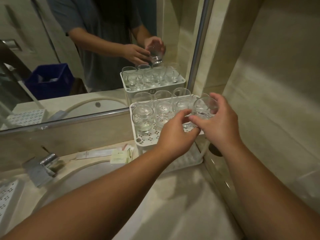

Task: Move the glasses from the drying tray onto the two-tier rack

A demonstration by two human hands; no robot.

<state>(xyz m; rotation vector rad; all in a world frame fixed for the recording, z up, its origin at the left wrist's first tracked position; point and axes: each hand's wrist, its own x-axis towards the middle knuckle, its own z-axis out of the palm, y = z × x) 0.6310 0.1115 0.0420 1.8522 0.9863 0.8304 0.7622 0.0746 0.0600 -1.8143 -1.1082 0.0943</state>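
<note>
A white two-tier rack (138,140) stands on the counter against the mirror, and several clear glasses (143,116) sit on its perforated top tier. My right hand (220,123) grips one clear glass (205,108), tilted, just above the right side of that tier. My left hand (174,134) hovers beside it over the tier with fingers curled near a standing glass (183,105); a grip there cannot be told. The rack's lower tier (188,161) shows under my forearm. A white perforated drying tray (7,198) lies at the far left edge.
A chrome tap (41,166) and the sink basin (90,172) lie left of the rack. Paper sachets (119,155) rest on the counter by the rack's foot. The mirror (86,58) reflects the rack, a person and a blue crate. A tiled wall (277,101) closes the right side.
</note>
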